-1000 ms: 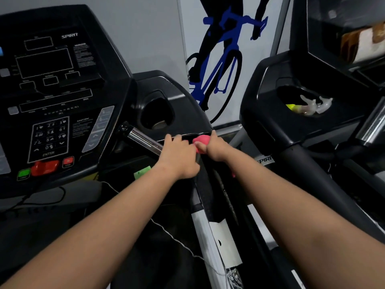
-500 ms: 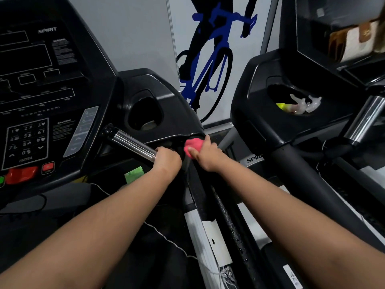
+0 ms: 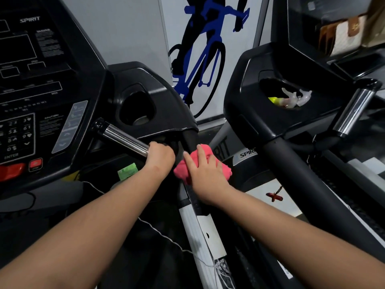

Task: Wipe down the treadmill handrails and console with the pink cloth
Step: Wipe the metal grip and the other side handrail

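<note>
gym wall (image 3: 129, 28) behind, left hand (image 3: 160, 156) grips handrail (image 3: 125, 138), right hand (image 3: 205, 176) flat on pink cloth (image 3: 180, 171).

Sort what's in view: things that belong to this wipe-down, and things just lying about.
In the job:
pink cloth; right hand pressing it against the black handrail; left hand gripping the chrome grip; console.

Lying about:
green tag; clear plastic piece in the neighbouring treadmill's cup holder; red cross-shaped tag; white cord.
</note>
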Motion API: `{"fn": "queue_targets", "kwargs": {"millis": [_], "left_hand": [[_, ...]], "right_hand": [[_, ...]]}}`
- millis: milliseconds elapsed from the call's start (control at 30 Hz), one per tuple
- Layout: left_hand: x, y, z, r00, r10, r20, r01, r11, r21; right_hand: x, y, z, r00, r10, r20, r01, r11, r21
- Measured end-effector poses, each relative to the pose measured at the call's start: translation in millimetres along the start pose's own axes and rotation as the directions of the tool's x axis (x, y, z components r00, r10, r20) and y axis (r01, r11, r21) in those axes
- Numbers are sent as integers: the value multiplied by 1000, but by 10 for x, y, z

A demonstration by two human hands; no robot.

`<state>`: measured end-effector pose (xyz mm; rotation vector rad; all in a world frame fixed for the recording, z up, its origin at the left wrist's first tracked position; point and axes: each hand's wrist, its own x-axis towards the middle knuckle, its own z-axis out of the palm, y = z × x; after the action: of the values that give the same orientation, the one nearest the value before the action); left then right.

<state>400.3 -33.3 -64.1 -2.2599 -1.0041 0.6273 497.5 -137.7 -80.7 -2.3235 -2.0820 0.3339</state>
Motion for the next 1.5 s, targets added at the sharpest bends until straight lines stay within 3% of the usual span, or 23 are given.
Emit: {"fn": "queue_targets", "kwargs": {"millis": [133,233,300,400,500,567,667,767,833,867,967,1000,1100,1200,1267,1367,1500], "left_hand": [[-8,-1,-5,1000,-12,-10,11,1000,-27],[-11,-3,0,1000,-27,-16,26,998,-53],[-16,7,1,999,-29,-14,28,998,-49],[-10,7,-5,999,-41,-19,40,998,-53],[-23,7,-14,999,-41,-16,40,999,-32],[-25,24,-4,1000,-27,-13,27,999,-21],[-15,20,17,999,-22,-30,21,999,-39],[-9,-5,18,999,-20,-49,18,998,-54],[-16,4,30,999,-22,-40,20,998,-51],[-8,10,35,999,-27,-40,24,998,-56],[15,5,38,998,-38,-48,35,997,-66],[19,3,44,998,-40,-50,36,997,-67],[26,22,60,997,-40,-63,35,997,-73],[30,36,61,997,-48,-67,43,997,-71],[25,45,62,996,-59,-60,55,996,-67],[23,52,54,996,-67,-51,64,996,-55],[-5,36,8,997,-65,-41,63,997,-43]], "right_hand": [[155,28,-3,1000,20,-15,-19,995,97],[625,157,-51,994,112,-11,-97,901,423],[844,277,-121,993,114,23,-98,717,691],[859,459,-137,995,58,84,-97,291,952],[715,553,0,955,47,291,-290,-35,956],[615,643,258,934,22,356,-342,-225,912],[418,757,566,898,14,440,-399,-397,827],[473,786,512,935,-15,354,-322,-456,830],[641,691,273,957,26,289,-261,-364,894],[729,632,146,963,41,268,-248,-263,932],[840,507,-72,991,62,119,-128,167,978],[847,480,-55,995,90,52,-77,298,951],[619,426,77,992,84,-92,35,516,856],[199,396,128,998,8,-59,31,778,628],[-44,352,101,999,-38,-8,37,871,489],[-8,235,1,1000,-25,-17,30,926,377],[400,-25,-55,986,168,-5,-161,953,258]]}}
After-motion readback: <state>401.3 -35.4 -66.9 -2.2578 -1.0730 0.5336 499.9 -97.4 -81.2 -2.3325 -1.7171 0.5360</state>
